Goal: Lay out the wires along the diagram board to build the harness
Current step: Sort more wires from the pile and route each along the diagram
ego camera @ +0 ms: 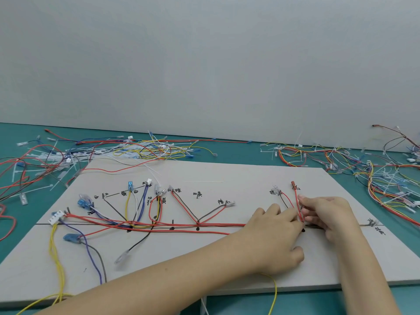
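Near board [250, 178] right edge, both hands [270, 237] [325, 214] pinch red wires [299, 208].

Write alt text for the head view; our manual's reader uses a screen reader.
Both hands, left hand and right hand, pinch red wires at the right of a pale diagram board. Coloured wires already fan along its drawn lines, and loose wire heaps lie behind.

harness workshop, diagram board [238, 178], loose wire piles [127, 148]

Bright, even, diffuse light, probably from overhead; shadows are faint and no glare shows. Wide-angle distortion bows the desk [204, 146] edge. Near arms look slightly soft, and fine detail is smeared.
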Available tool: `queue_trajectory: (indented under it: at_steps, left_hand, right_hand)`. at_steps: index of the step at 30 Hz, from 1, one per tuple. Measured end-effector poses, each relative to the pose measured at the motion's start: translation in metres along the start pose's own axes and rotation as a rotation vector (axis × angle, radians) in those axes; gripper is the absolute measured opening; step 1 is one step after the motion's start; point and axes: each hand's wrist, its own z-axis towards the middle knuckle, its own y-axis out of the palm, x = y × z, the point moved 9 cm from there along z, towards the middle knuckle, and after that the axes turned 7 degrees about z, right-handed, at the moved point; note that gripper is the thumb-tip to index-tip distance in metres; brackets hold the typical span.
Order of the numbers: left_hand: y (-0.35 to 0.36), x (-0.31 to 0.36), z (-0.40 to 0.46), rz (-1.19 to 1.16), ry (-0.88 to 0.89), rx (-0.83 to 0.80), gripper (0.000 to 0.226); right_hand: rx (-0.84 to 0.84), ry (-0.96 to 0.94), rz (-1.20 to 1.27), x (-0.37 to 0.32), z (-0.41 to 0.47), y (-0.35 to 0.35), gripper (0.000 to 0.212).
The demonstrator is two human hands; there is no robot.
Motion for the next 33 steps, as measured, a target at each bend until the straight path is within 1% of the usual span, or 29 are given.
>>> queue_trajectory:
  at_steps: [15, 22, 25, 30, 33]
  left_hand:
    - [0.0016, -0.0002, -0.0015, -0.005, -0.005, 0.007, 0.040]
    - [0.0012, 0.0002, -0.0014, -0.003, -0.001, -0.004, 0.041]
    - [0.0023, 0.0005, -0.0015, -0.004, -0.002, -0.007, 0.040]
    - [0.0050, -0.0021, -0.0014, -0.017, -0.004, -0.020, 0.041]
    - [0.0047, -0.0020, -0.0015, -0.023, -0.002, -0.019, 0.041]
  right_hand:
    - [0.055, 0.013, -0.004, 0.0032, -0.0004, -0.0023, 0.025]
    - [0.091, -0.005, -0.101, 0.0022, 0.0031, -0.0036, 0.026]
    - [0.080, 0.005, -0.115, 0.0018, 0.0042, -0.0039, 0.021]
    - [0.055, -0.035, -0.120, -0.0010, 0.0044, -0.0051, 0.026]
    - [0.043, -0.051, -0.090, -0.0025, 0.0027, -0.0075, 0.022]
